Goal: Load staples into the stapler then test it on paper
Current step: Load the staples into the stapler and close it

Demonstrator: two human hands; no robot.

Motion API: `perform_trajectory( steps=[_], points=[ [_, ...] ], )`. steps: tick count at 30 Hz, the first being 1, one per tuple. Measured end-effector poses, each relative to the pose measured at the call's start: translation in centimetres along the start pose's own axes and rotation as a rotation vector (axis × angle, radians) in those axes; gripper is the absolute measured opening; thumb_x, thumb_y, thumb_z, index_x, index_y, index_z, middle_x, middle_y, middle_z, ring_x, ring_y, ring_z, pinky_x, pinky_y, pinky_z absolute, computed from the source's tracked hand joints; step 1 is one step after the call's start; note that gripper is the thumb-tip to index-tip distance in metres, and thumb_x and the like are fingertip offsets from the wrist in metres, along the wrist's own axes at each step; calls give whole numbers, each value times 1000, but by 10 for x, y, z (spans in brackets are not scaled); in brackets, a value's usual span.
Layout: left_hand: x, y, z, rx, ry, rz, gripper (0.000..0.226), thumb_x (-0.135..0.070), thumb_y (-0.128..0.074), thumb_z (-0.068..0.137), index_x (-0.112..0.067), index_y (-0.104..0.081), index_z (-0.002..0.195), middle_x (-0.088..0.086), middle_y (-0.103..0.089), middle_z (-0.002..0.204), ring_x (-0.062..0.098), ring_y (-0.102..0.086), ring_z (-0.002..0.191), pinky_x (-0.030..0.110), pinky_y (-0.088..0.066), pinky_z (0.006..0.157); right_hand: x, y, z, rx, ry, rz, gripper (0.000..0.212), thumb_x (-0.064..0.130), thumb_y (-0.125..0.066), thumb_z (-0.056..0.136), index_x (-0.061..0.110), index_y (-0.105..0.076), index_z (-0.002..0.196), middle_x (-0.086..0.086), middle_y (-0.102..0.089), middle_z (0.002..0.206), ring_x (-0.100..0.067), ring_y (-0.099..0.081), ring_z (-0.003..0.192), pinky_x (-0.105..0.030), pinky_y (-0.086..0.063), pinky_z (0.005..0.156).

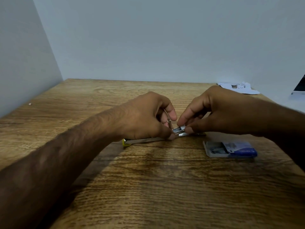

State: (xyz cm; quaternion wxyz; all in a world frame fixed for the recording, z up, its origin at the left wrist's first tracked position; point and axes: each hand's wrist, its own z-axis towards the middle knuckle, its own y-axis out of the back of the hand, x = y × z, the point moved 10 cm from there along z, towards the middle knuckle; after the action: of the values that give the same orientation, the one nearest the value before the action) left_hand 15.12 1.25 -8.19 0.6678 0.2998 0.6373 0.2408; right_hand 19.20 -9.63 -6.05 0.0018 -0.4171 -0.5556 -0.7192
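Observation:
A small stapler with yellow ends lies opened out flat on the wooden table, its metal rail showing. My left hand pins the stapler down at its middle, thumb on the rail. My right hand pinches a short strip of staples between thumb and forefinger, right at the stapler's open channel. A blue staple box lies slid open to the right, with more staples inside. Sheets of white paper rest at the far right of the table.
Pale walls close the table in at the back and the left. A dark-edged object stands at the far right edge. A tiny pale speck lies on the far left of the table.

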Motion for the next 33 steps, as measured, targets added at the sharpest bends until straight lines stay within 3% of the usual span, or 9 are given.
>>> perform_trajectory(
  steps=[10, 16, 21, 26, 33],
  points=[
    [1, 1, 1, -6, -6, -2, 35, -11, -91, 71, -20, -70, 98, 4, -81, 87, 20, -77, 78, 47, -61, 84, -9, -1, 0, 49, 22, 21, 23, 16, -86, 79, 29, -84, 97, 15, -81, 78, -7, -76, 77, -17, -60, 69],
    [1, 1, 1, -2, -6, 3, 35, -13, -90, 72, -20, -69, 99, 4, -81, 87, 20, -77, 79, 46, -61, 84, -1, -4, -3, 74, 110, -79, 34, 21, -86, 80, 38, -79, 108, 20, -77, 98, 1, -72, 90, -8, -54, 73],
    [1, 2, 0, -4, -4, 4, 35, -14, -91, 72, -19, -69, 99, 5, -81, 88, 22, -76, 80, 45, -61, 83, 1, 2, -2, 35, 125, -55, 27, 19, -86, 79, 34, -81, 101, 18, -80, 86, 1, -76, 81, -17, -60, 77],
    [0, 2, -1, -4, 0, 10, 34, -14, -90, 72, -18, -70, 99, 5, -81, 88, 23, -77, 82, 49, -61, 87, 8, 1, -5, 16, 180, -151, 19, 23, -83, 80, 35, -82, 95, 21, -80, 82, 2, -75, 80, -17, -59, 74],
    [-1, 2, -2, 5, 3, 7, 32, -14, -89, 74, -17, -70, 100, 5, -81, 89, 21, -77, 82, 49, -61, 87, 21, 1, -12, -13, 240, -259, 25, 35, -73, 76, 32, -82, 100, 17, -80, 84, -1, -75, 80, -36, -64, 75]
  ],
)
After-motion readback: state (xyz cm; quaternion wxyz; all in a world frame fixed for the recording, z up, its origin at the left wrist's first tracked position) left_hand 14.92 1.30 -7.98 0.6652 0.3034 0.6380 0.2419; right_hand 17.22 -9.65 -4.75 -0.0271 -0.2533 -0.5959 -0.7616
